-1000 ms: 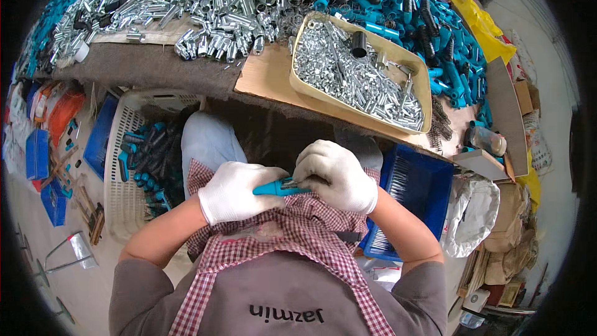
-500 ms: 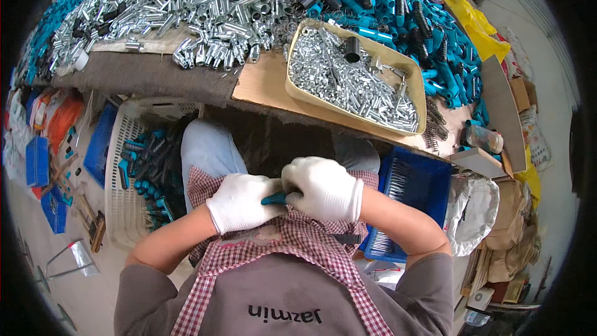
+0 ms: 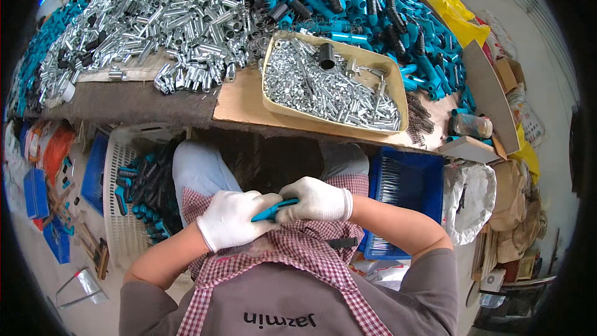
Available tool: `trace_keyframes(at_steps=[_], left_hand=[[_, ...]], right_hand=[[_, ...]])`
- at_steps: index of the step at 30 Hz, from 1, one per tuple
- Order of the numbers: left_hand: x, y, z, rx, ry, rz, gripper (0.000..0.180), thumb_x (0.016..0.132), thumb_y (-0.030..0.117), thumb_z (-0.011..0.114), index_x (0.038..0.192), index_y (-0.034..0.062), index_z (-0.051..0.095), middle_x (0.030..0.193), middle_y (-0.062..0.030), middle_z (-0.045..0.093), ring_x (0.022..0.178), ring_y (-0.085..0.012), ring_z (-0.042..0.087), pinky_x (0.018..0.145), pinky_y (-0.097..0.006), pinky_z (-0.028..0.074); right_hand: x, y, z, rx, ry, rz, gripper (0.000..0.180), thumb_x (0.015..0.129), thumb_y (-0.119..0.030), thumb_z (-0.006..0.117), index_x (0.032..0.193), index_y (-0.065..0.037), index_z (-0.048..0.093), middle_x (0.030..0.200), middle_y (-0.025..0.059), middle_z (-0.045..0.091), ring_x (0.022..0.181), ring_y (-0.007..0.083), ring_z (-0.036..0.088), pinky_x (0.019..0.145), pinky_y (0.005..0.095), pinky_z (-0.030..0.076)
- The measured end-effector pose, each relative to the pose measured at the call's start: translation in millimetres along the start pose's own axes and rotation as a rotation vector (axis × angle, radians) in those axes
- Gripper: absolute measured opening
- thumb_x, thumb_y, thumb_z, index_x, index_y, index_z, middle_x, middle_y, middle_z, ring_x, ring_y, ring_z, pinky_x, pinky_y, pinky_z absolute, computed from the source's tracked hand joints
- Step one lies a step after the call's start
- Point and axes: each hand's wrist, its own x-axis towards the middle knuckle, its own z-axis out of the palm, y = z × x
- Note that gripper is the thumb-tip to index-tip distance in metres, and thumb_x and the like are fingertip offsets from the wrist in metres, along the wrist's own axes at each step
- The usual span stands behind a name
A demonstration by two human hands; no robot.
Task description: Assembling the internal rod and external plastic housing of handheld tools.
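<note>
Above my lap, both white-gloved hands meet around a small teal plastic part (image 3: 268, 211). My left hand (image 3: 234, 218) is closed on one end of it. The fingers of my right hand (image 3: 317, 200) are closed around the other end. Only the middle stretch of the part shows between the gloves, so its full shape is hidden. A checked apron (image 3: 305, 236) lies right below my hands.
On the bench ahead stands a cream tray (image 3: 268, 96) of small metal pieces. Piled around it are metal tubes (image 3: 205, 43) and teal plastic parts (image 3: 429, 71). A white crate (image 3: 121, 205) with black-and-teal pieces stands left; a blue bin (image 3: 432, 211) with metal rods, right.
My hands have shifted slightly left and down with the teal part, and more of it shows between the gloves. The bench sits a little lower in view.
</note>
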Motion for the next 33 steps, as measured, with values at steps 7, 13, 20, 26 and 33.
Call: trace_keyframes(at_steps=[7,13,20,26,33], left_hand=[[-0.2,-7.4,-14.5,-0.125,-0.049,-0.034,0.053,0.079,0.04,0.076,0.122,0.0112,0.065,0.091,-0.0148,0.07,0.085,-0.0351,0.069,0.073,-0.043,0.055],[-2.2,-2.4,-13.5,-0.134,0.105,0.058,0.048,0.078,0.034,0.077,0.12,0.0133,0.065,0.09,-0.0107,0.068,0.08,-0.0329,0.069,0.07,-0.042,0.056],[-1.9,-10.7,-25.2,-0.051,0.147,0.073,0.053,0.076,0.029,0.078,0.123,0.0105,0.064,0.096,-0.012,0.069,0.086,-0.0321,0.069,0.073,-0.04,0.057],[4.5,1.2,-35.7,0.012,0.254,0.009,0.046,0.072,0.017,0.077,0.115,0.0054,0.064,0.104,-0.0158,0.067,0.098,-0.0366,0.065,0.084,-0.042,0.053],[0.9,4.8,-22.0,-0.228,0.412,-0.197,0.044,0.071,0.01,0.079,0.112,0.0035,0.066,0.106,-0.0172,0.068,0.096,-0.036,0.067,0.083,-0.04,0.054]], right_hand=[[-12.7,-0.7,-10.0,-0.039,0.039,0.081,0.041,0.081,-0.033,0.079,0.103,0.001,0.073,0.079,0.0115,0.071,0.074,0.0165,0.066,0.07,0.0336,0.052],[-6.0,-5.6,0.0,-0.053,0.156,-0.068,0.043,0.076,-0.035,0.081,0.096,0.002,0.072,0.074,0.0178,0.068,0.069,0.0247,0.067,0.067,0.036,0.052],[-5.5,-23.2,-12.9,-0.159,0.211,-0.075,0.035,0.078,-0.028,0.079,0.098,0.0,0.071,0.079,0.0173,0.069,0.075,0.028,0.069,0.07,0.0378,0.053],[15.2,-52.2,-69.0,-0.517,0.252,-0.483,0.024,0.091,-0.025,0.063,0.098,-0.005,0.074,0.088,0.0171,0.071,0.082,0.0331,0.069,0.079,0.0407,0.054],[77.2,-53.2,-135.6,-0.911,0.695,0.0,0.027,0.081,-0.029,0.069,0.094,-0.006,0.074,0.092,0.0195,0.07,0.092,0.0361,0.067,0.084,0.0448,0.051]])
